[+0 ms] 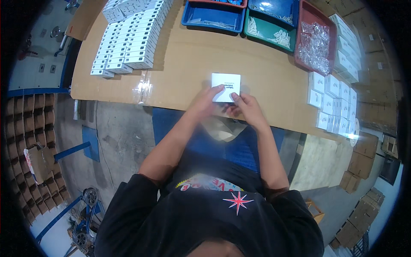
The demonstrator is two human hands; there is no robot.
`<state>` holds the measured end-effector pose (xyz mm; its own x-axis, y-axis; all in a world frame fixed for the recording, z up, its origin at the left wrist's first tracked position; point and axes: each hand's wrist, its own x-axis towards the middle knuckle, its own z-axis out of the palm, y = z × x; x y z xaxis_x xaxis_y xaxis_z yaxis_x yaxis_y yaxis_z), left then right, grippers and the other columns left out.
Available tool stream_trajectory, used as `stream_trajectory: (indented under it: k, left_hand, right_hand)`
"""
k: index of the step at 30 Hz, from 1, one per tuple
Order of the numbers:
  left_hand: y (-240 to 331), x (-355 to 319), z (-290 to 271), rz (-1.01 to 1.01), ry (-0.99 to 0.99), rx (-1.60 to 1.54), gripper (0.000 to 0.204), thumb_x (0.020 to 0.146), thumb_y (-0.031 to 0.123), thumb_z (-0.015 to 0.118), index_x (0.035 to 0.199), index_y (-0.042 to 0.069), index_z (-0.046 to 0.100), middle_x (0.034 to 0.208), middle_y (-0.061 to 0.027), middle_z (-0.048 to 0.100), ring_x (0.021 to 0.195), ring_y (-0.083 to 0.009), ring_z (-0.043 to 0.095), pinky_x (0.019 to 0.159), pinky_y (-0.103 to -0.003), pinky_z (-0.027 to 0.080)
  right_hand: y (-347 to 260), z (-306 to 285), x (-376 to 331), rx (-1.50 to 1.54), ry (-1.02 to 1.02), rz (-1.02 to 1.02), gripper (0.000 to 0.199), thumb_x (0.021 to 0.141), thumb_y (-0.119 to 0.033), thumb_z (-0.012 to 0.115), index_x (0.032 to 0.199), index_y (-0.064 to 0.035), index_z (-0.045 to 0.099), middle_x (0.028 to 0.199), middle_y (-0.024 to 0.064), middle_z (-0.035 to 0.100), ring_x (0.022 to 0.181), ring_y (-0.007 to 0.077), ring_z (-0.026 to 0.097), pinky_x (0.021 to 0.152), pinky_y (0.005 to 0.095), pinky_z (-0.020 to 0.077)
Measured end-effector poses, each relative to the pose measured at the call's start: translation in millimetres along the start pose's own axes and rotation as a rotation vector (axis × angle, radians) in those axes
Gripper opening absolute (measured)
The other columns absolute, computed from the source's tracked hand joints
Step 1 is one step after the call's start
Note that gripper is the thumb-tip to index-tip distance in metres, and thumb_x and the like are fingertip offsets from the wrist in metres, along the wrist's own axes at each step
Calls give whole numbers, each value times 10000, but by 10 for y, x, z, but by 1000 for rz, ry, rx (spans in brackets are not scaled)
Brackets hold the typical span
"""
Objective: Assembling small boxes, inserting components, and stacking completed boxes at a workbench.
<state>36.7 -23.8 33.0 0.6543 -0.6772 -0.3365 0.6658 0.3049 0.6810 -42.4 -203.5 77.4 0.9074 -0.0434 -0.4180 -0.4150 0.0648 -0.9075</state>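
Observation:
A small white square box [226, 80] with dark print is held between my two hands, just above the near edge of the table. My left hand [205, 101] closes on its left side, thumb lying on the top face. On the right, my right hand [248, 108] grips the lower right corner, with its thumb on top and its fingers curled beneath. The box's underside is hidden.
Rows of white boxes [128, 47] stand at the table's [184, 68] left. At the back are blue [209, 28], green [265, 39] and red trays [303, 68] holding small parts and clear plastic pieces. More white boxes [332, 100] are stacked at the right edge.

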Motion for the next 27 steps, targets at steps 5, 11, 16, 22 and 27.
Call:
stream_trajectory:
  k: [5,11,16,22,27]
  left_hand:
    - [71,-9,-12,-69,-54,-11,556,1054,302,501,1449,-87,471,1417,-174,603,1105,-225,667,802,-300,551]
    - [102,-26,-17,-58,-17,7,533,1060,286,515,1450,-76,476,1415,-174,606,1091,-223,673,824,-313,557]
    - [19,-36,-79,-78,-60,146,496,1044,323,557,1397,-24,537,1220,-120,674,1023,-195,671,863,-346,547]
    - [71,-139,384,147,124,271,364,1079,299,544,1300,15,602,1111,-59,690,1021,-140,654,893,-316,534]
    - [79,-183,409,285,230,307,365,1097,342,525,1287,42,609,1102,-21,683,1014,-83,620,913,-272,502]
  right_hand:
    - [-24,39,-94,229,-147,-4,295,1098,-293,520,1176,-14,574,983,121,750,712,143,706,614,243,534]
    - [74,115,-54,255,-54,-40,350,1092,-315,530,1212,6,599,965,139,737,700,147,680,581,266,529]
    - [14,147,-37,312,101,23,374,1059,-356,593,1184,-7,643,993,93,720,740,162,696,622,289,565]
    - [218,134,45,330,177,-118,324,1066,-311,602,1191,-21,678,1011,19,711,866,84,647,738,250,539]
    - [219,197,52,233,196,-248,324,1066,-285,609,1215,-6,678,1054,11,704,958,79,613,843,249,500]
